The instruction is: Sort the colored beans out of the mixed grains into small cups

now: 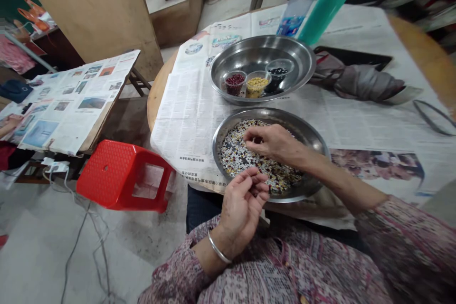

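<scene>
A shallow steel plate (315, 138) in front of me holds a spread of mixed small beans and grains (235, 145), white, yellow, dark red and black. Above its middle, my right hand (274, 141) is closed in a pinch, and whatever is between its fingertips is too small to see. My left hand (242, 209) is palm up at the plate's near rim, fingers curled in and thumb against them; its contents are hidden. Beyond stands a steel basin (245, 54) with clear cups of red beans (235, 83), yellow beans (257, 84) and black beans (279, 71).
Newspaper (185, 118) covers the round table. Behind the basin are a water bottle (299, 0) and a tall green container (331, 2). A grey bundled cloth or umbrella (366, 83) lies right. A red stool (117, 173) and a newspaper-covered bench (81, 99) stand left.
</scene>
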Tool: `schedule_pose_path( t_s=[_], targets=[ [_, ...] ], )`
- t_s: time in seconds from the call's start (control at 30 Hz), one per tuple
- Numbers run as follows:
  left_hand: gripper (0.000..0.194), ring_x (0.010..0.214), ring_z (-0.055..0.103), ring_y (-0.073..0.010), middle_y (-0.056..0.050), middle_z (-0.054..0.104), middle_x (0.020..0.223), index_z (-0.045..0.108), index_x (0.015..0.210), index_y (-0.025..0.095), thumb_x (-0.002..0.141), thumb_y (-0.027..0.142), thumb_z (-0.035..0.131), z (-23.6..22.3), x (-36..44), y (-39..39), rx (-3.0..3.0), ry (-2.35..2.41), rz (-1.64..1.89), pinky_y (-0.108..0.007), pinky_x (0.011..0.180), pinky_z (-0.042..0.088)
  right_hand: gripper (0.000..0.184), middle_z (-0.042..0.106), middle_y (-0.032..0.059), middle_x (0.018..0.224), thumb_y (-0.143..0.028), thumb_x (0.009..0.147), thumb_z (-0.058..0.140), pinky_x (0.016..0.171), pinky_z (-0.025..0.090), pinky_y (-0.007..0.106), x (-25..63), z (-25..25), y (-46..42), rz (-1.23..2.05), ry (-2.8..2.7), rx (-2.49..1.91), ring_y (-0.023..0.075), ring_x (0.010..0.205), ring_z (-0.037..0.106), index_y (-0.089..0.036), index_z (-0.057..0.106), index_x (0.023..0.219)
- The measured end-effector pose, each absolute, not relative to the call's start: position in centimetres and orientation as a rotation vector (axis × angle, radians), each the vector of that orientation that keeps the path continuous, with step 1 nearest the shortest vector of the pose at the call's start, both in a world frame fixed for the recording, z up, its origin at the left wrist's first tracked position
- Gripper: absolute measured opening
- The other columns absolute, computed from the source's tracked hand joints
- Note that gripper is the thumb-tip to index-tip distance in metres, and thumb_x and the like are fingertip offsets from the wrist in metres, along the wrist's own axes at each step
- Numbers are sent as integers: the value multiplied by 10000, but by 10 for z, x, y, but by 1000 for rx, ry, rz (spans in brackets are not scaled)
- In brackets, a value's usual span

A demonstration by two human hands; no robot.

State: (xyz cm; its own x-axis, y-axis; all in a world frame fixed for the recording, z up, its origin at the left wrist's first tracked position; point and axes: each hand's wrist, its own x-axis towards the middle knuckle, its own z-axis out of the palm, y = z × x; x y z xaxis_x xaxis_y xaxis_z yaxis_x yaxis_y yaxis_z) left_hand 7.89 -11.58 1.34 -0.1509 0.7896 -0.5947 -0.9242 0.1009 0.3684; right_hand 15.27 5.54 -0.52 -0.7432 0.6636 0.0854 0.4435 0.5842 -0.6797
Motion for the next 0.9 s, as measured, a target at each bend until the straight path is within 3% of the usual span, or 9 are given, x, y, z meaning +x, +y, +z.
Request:
schedule_pose_path(
  t_s=[0.13, 0.23, 0.43, 0.57, 0.9],
  targets=[
    [217, 752, 632, -113, -97, 692, 915, 697, 988, 89, 967, 264, 570, 14, 82, -113, -244, 817, 1532, -200, 678, 493, 183, 651, -4, 667, -368, 812, 590, 558, 432, 264, 174, 13, 40, 1520, -2400, -703, 136, 601, 572, -207, 673, 788],
    [208, 698, 583, -88, -68, 650, 853, 676, 925, 90, 968, 268, 578, 15, 83, -113, -233, 820, 1560, -173, 635, 466, 264, 704, 29, 724, -435, 839, 624, 591, 459, 281, 177, 20, 36, 1586, -2436, -644, 157, 653, 618, -192, 726, 833],
    [218, 553, 395, -44, 15, 506, 706, 593, 851, 127, 863, 298, 727, 13, 79, -118, -186, 857, 1480, -122, 476, 299, 202, 742, 49, 831, -286, 872, 561, 698, 457, 305, 155, -5, 45, 1010, -2623, -695, 166, 740, 650, -209, 745, 848],
    [238, 575, 399, -49, 11, 501, 718, 581, 856, 130, 856, 314, 733, 10, 77, -120, -154, 826, 1478, -122, 487, 293, 223, 721, 59, 892, -257, 920, 516, 649, 406, 281, 144, -20, 36, 629, -2835, -605, 160, 745, 627, -218, 733, 884],
    [260, 586, 408, -55, 1, 521, 726, 576, 848, 127, 839, 325, 746, 10, 77, -119, -146, 813, 1466, -130, 496, 297, 281, 692, 84, 861, -172, 945, 426, 584, 301, 289, 137, -21, 22, 310, -2971, -774, 164, 679, 566, -185, 692, 853]
  ],
)
